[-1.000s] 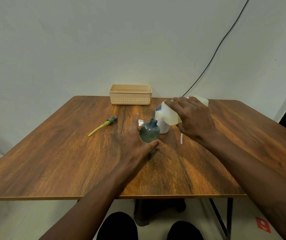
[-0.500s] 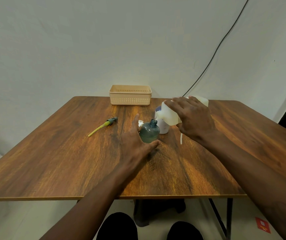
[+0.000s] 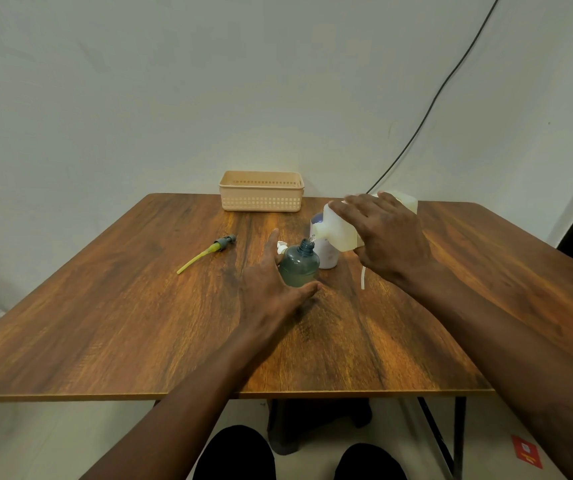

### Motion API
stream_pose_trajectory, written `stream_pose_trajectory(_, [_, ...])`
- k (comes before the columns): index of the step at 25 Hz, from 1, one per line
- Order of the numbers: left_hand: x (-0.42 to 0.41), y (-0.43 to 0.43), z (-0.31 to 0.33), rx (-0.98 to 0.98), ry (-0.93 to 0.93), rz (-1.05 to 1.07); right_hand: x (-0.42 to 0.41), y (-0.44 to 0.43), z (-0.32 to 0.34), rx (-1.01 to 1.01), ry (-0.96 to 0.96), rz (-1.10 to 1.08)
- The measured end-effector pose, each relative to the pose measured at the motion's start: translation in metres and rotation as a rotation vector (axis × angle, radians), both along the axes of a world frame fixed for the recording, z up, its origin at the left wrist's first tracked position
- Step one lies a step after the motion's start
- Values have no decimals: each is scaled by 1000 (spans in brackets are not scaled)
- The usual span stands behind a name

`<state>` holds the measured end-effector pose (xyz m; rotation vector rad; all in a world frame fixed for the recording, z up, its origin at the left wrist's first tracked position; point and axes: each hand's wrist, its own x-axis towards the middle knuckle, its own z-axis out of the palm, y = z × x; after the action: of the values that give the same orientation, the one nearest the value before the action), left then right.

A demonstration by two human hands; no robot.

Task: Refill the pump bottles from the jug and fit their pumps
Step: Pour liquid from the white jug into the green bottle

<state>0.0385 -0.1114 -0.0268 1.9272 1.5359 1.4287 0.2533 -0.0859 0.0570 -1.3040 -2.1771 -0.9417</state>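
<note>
A small grey-green bottle [image 3: 298, 265] stands open-necked at the table's middle. My left hand [image 3: 271, 285] cups it from the near left, thumb and forefinger around its base. My right hand [image 3: 387, 237] grips a cream jug [image 3: 337, 232] tipped leftward, its spout just over the bottle's neck, with liquid at the mouth. Behind them stands a white bottle with a purple top [image 3: 325, 258], partly hidden by the jug. A grey pump with a yellow tube [image 3: 207, 252] lies to the left. A white pump [image 3: 281, 247] peeks out behind my left fingers, and a white tube [image 3: 363, 278] lies under my right wrist.
A beige slotted basket [image 3: 261, 195] sits at the wooden table's [image 3: 122, 323] far edge against the wall. A black cable [image 3: 427, 109] runs down the wall behind the jug. My knees show below the near table edge.
Almost nothing has moved; the jug stays tipped over the grey-green bottle and both hands keep their hold.
</note>
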Motion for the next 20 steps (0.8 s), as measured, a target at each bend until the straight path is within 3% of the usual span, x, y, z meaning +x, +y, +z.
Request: stream_pose_trajectory(20, [0,-2,3,-4,-20,-29,-2,0,4,35,-14,21])
